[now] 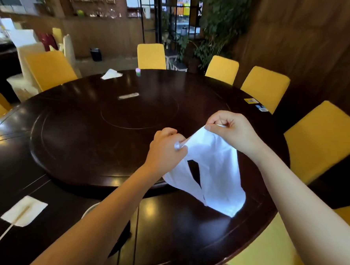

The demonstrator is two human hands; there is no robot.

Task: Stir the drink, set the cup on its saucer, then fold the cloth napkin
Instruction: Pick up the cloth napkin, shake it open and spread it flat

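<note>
A white cloth napkin (212,171) hangs above the dark round table (67,130), its lower end touching the tabletop near the front right. My left hand (164,150) pinches one upper corner and my right hand (231,129) pinches the other, a little higher and further away. The cloth droops in loose folds between them. A pale curved rim (89,209), a saucer or cup edge, peeks out from under my left forearm; the rest of it is hidden. A thin stirring stick (8,230) lies across a small white paper napkin (25,210) at the front left.
A raised turntable (70,146) fills the table's middle, with a small flat remote-like object (128,96) on it. A crumpled white cloth (111,74) and a small green-and-pink jar (138,71) sit at the far edge. Cards (252,100) lie at the right edge. Yellow chairs (321,141) ring the table.
</note>
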